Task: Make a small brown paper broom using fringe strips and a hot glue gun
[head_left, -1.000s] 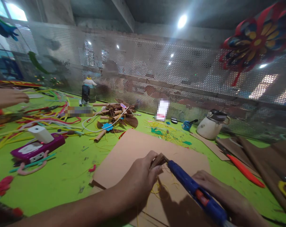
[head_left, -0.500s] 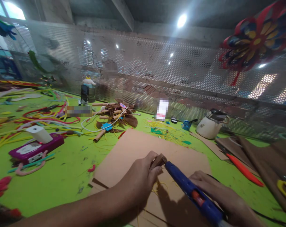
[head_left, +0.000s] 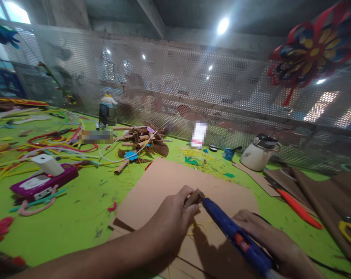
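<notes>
Between the thumb and fingers of my left hand is a small folded brown strip, which looks like paper or card. My right hand is closed around a blue glue gun with an orange part in its side. The gun's tip meets the end of the brown strip, or nearly so. Both hands are above light brown cardboard sheets. Thin yellow string hangs and curls below my left hand.
On the green table stand a purple power strip with a white plug, a heap of brown paper pieces, and a beige kettle. An orange-handled tool and yellow-handled scissors lie right. A perforated metal panel rises behind.
Both hands, the strip and the glue gun hold nearly the same position. A hanging green decoration at the far left has swung.
</notes>
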`<state>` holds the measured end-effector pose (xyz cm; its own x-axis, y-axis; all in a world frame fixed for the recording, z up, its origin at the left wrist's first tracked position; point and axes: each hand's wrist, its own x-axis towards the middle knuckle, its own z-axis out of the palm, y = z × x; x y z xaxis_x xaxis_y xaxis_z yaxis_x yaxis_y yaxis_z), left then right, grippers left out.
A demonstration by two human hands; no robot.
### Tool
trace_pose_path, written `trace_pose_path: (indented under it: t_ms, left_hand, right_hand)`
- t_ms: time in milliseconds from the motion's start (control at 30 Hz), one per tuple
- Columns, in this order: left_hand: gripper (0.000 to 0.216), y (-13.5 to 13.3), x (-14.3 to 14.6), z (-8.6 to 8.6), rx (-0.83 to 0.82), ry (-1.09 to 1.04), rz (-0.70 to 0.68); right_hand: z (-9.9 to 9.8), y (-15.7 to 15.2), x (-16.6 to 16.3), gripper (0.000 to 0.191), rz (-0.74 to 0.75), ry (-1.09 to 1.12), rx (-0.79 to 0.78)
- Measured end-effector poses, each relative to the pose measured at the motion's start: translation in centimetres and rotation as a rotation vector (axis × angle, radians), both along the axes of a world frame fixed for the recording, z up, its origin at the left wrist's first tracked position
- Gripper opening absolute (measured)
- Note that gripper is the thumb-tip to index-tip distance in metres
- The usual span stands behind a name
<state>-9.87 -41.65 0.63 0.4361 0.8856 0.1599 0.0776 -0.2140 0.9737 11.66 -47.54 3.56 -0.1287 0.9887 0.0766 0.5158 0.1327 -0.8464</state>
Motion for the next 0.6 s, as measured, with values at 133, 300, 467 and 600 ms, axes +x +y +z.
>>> trace_pose_path:
  t_ms: [133, 300, 467, 600]
  left_hand:
    - [0.016, 0.1, -0.2, -0.3, -0.021, -0.039, 0.001]
    - [0.017, 0.2, -0.3, -0.3, -0.021, -0.021, -0.015]
    - [0.016, 0.1, -0.1, 0.1, -0.012, 0.051, -0.026]
    - [0.016, 0.0, -0.1, 0.1, 0.006, 0.057, -0.007]
  right_hand:
    - [-0.3, 0.5, 0.1, 0.023, 0.006, 0.004, 0.037]
    - [-0.6, 0.8, 0.0, 0.024, -0.076, 0.019, -0.003]
    - [0.0, 0.2, -0.4, 0.023, -0.043, 0.010, -0.002]
    - [0.4, 0.2, -0.6, 0.021, -0.076, 0.041, 0.017]
